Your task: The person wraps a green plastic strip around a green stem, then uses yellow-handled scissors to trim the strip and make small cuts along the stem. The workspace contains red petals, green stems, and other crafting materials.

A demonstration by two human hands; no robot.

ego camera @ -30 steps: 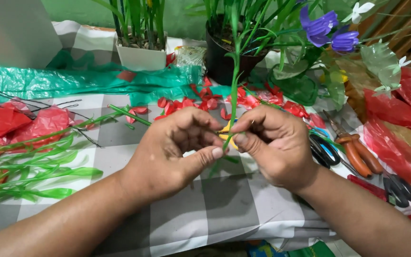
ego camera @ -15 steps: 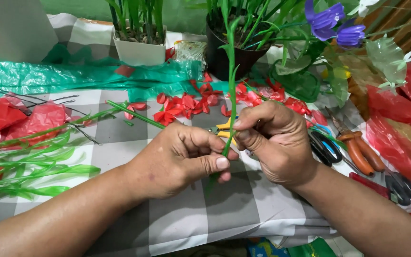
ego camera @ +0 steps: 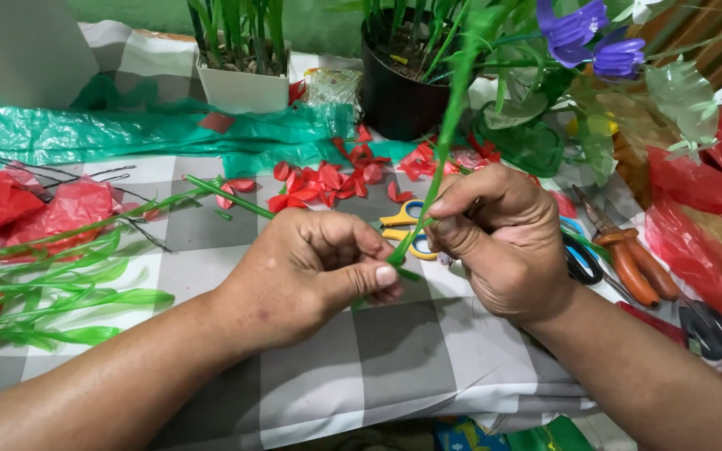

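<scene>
Both hands have dropped slightly toward the table's near edge since the earlier frame. Left hand [ego camera: 315,271] pinches the green stem's [ego camera: 449,125] lower end; right hand [ego camera: 495,238] grips it higher, steadying it upright above the checked tablecloth [ego camera: 394,359].

Soft, even light falls from above, leaving only faint shadows under the hands. The centre of the frame is sharp; the plants along the top edge look slightly blurred and stretched.
</scene>
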